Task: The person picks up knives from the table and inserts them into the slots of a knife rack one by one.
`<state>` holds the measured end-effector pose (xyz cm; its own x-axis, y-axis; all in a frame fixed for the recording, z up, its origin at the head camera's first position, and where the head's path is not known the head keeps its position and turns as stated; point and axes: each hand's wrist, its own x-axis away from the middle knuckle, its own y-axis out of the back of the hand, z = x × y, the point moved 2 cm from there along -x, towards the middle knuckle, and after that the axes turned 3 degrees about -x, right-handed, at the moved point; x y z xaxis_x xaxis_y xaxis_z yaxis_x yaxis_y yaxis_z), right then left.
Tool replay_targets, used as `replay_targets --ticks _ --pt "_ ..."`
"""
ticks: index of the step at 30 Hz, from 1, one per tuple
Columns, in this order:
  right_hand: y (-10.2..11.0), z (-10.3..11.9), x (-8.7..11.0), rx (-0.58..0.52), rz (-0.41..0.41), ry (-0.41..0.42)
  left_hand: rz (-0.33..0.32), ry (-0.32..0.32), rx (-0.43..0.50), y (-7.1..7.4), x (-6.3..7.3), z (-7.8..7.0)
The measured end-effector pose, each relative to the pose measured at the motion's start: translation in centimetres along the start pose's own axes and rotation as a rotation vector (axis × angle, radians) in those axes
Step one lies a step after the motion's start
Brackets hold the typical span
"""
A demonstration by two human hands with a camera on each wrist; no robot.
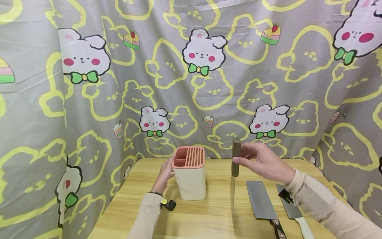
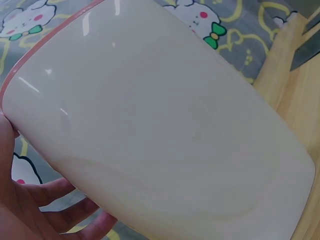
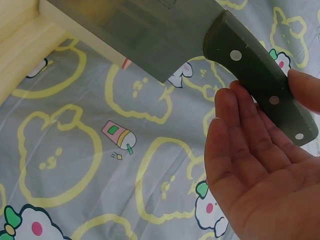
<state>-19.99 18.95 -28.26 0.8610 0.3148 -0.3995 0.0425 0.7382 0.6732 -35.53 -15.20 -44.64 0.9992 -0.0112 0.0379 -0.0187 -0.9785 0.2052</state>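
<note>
My right hand (image 1: 265, 162) pinches the dark handle (image 3: 262, 77) of a cleaver between thumb and fingers. The cleaver (image 1: 232, 192) is upright, handle up and blade (image 3: 145, 30) down, seen nearly edge-on in the head view. To its left stands a white knife holder (image 1: 191, 184) with a salmon-coloured top (image 1: 180, 153), which has slots on its right part and open compartments on its left. My left hand (image 1: 164, 174) touches the holder's left side, its fingers (image 2: 72, 215) extended along it in the left wrist view. Cleaver and holder are apart.
Right of the held cleaver, another cleaver (image 1: 261, 200) with a dark patterned handle lies on the wooden table (image 1: 128, 205). Beside it lies a knife (image 1: 290, 205) with a white handle, partly under my right forearm. A patterned curtain (image 1: 176, 93) hangs behind the table and at both sides.
</note>
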Motion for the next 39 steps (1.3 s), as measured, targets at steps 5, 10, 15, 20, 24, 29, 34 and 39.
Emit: replay_targets --ticks 5,10,15,20,24,29,34,39 --pt "0.3 0.1 -0.4 0.001 -0.004 -0.003 -0.003 -0.002 0.006 0.0 -0.1 0.2" --pt "0.6 0.3 -0.8 0.007 -0.011 -0.016 -0.004 -0.002 0.007 0.0 -0.1 0.2" --pt "0.8 0.5 -1.1 0.021 -0.019 -0.031 0.0 -0.002 0.008 0.0 -0.1 0.1" --pt "1.0 0.7 -1.3 0.023 -0.024 -0.024 0.003 -0.002 0.008 0.0 0.0 0.0" --pt "1.2 0.8 -1.6 0.025 -0.031 -0.017 0.003 -0.003 0.007 0.1 -0.1 0.1" --pt "1.4 0.9 -2.0 0.038 -0.037 0.004 0.008 0.002 0.009 0.1 0.1 -0.2" --pt "1.6 1.0 -2.4 0.031 -0.031 0.006 0.017 -0.003 0.0 0.2 0.0 -0.3" --pt "1.6 1.2 -2.8 0.03 -0.023 0.007 0.018 -0.003 0.002 0.2 -0.1 -0.2"
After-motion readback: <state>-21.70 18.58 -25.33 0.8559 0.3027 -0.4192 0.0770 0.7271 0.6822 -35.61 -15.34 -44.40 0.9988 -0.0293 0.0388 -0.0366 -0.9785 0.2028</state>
